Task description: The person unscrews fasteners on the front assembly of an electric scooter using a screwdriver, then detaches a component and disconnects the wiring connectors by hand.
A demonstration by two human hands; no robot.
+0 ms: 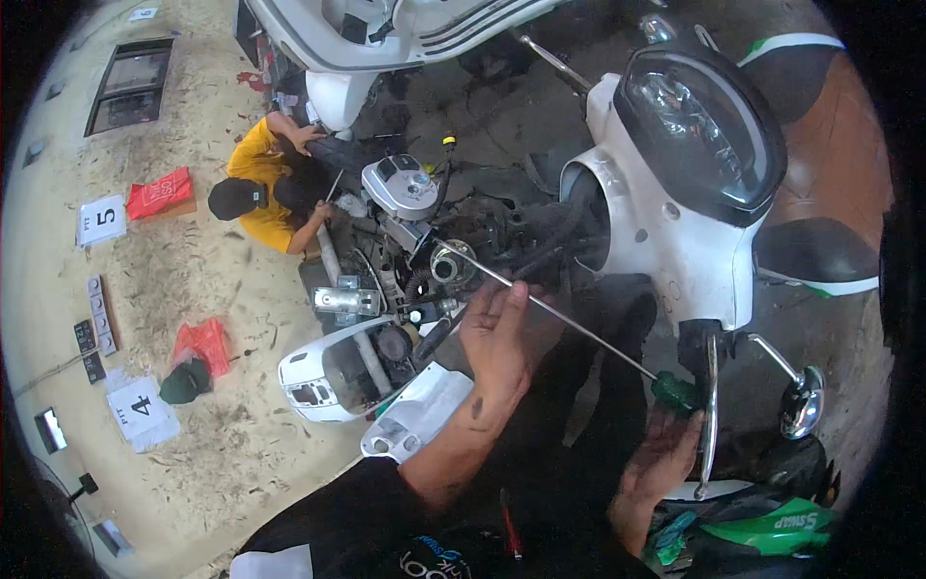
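Two hands work a long screwdriver [569,323] over a stripped scooter. Far left, numbered paper sheets [101,220] and red bags [159,193] lie on the sandy floor [193,289], with a second red bag and a dark cap [185,381] lower down. Next over, a co-worker in a yellow shirt [262,188] crouches by the exposed engine, hands on the parts. A loose white body panel [328,372] lies on the floor below. Centre: the speedometer unit [403,183] sits above bare wiring and a round metal part [451,262], where the screwdriver tip ends. The left hand [497,338] is open, fingers loosely laid along the metal shaft, steadying it rather than gripping. The shaft runs diagonally down to the right. The right hand [666,454] is closed around the green handle [675,391], low right. The two hands are well apart along the tool. Right of them stands a white scooter front [675,241] with a large headlight [699,125] and a chrome mirror [803,400] hanging low.
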